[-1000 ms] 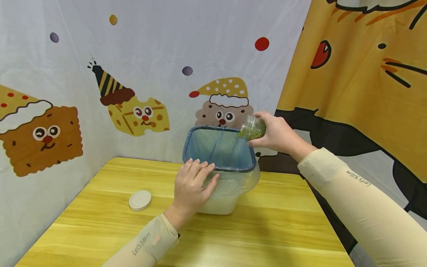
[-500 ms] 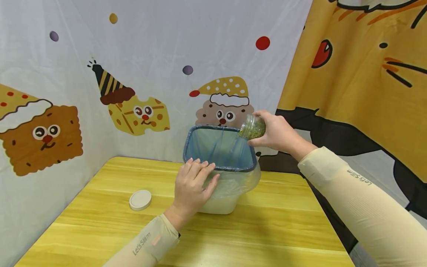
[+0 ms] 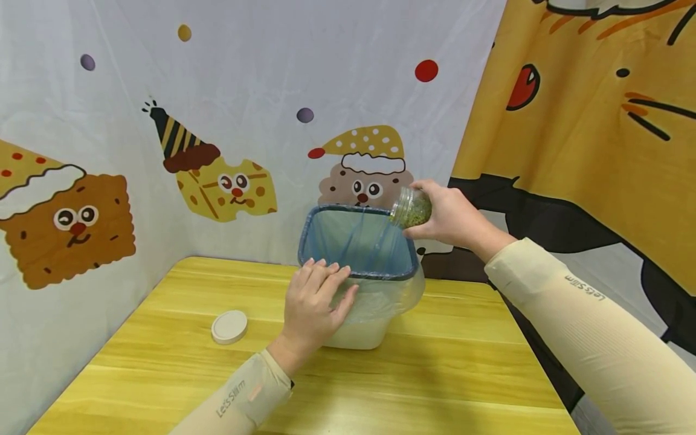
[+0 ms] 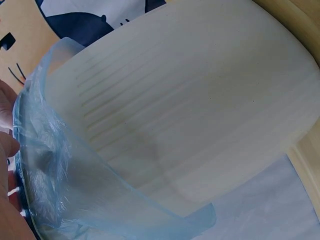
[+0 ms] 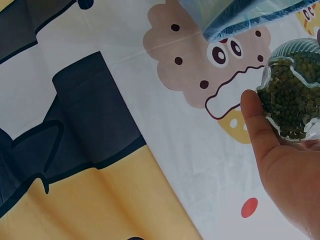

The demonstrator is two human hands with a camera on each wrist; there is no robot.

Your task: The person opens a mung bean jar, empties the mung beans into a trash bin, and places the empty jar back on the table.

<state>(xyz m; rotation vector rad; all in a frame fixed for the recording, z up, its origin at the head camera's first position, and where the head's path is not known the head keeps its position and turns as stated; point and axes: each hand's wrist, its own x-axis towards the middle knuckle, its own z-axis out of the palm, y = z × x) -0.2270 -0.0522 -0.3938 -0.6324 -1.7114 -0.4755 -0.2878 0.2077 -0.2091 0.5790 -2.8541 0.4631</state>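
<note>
In the head view, a pale bin [image 3: 356, 332] stands on the table, lined with a thin bluish plastic bag [image 3: 348, 241] folded over its dark blue rim. My left hand [image 3: 312, 302] rests on the near left part of the rim, with fingers nearly straight over it. My right hand [image 3: 448, 214] grips a clear glass jar [image 3: 411, 208] tilted on its side, its mouth over the bin's right edge. Small green beans [image 5: 292, 97] fill much of the jar in the right wrist view. The bin's outer wall [image 4: 180, 100] takes up most of the left wrist view.
A round white lid [image 3: 229, 327] lies on the yellow wood-grain table [image 3: 435, 380], left of the bin. Behind the table hangs a white cloth [image 3: 244, 78] with cartoon prints. An orange and black printed curtain [image 3: 571, 145] hangs on the right.
Green beans were falling from the jar's mouth into the bin a second ago; now no falling stream shows. Both hands stay almost in place.
</note>
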